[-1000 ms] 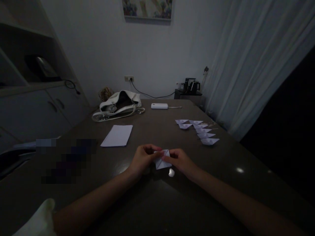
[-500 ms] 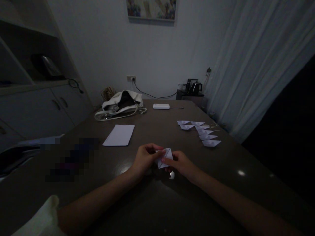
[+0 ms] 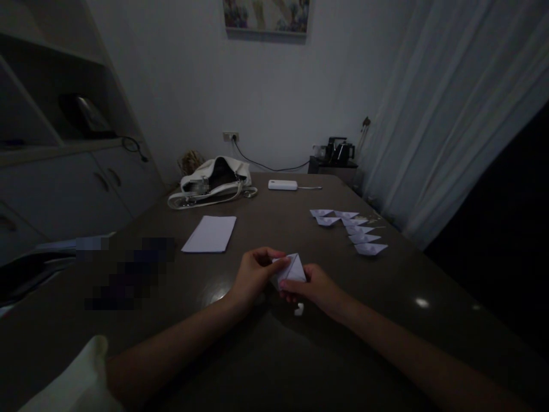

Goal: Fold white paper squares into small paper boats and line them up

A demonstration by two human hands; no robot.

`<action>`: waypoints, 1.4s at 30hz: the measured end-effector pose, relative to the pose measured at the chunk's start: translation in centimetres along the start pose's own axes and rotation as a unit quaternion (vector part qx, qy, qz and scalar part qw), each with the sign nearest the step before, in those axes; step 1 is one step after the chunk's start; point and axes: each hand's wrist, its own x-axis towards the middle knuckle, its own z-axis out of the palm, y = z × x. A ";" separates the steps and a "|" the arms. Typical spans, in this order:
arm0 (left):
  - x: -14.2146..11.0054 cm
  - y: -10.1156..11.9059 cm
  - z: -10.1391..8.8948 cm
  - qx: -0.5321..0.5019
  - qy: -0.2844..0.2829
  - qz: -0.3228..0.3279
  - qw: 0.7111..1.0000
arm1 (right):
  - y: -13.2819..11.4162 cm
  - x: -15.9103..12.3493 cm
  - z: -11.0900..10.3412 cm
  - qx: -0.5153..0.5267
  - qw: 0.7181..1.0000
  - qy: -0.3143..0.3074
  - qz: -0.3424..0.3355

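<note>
Both my hands hold a small folded white paper [image 3: 292,269] just above the dark table [image 3: 266,355], near its middle. My left hand [image 3: 254,274] pinches the paper's left edge with fingers curled. My right hand [image 3: 315,286] grips it from below and to the right. The paper shows a triangular fold with its tip pointing up. A row of several finished white paper boats [image 3: 351,230] lies on the table to the right, beyond my hands.
A stack of flat white paper sheets [image 3: 210,234] lies ahead on the left. Farther back are a white handbag [image 3: 212,182] and a white power bank [image 3: 282,185] with a cable. Cabinets stand at the left, a pale curtain [image 3: 446,114] at the right.
The folded paper has been turned and lifted slightly, its triangular tip now pointing up. My right hand has slid under its right side. The view shifted a little.
</note>
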 end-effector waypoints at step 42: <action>1.9 -0.3 -1.8 0.109 -0.139 0.022 0.984 | -0.7 0.5 -3.0 -0.291 0.877 0.182 -0.336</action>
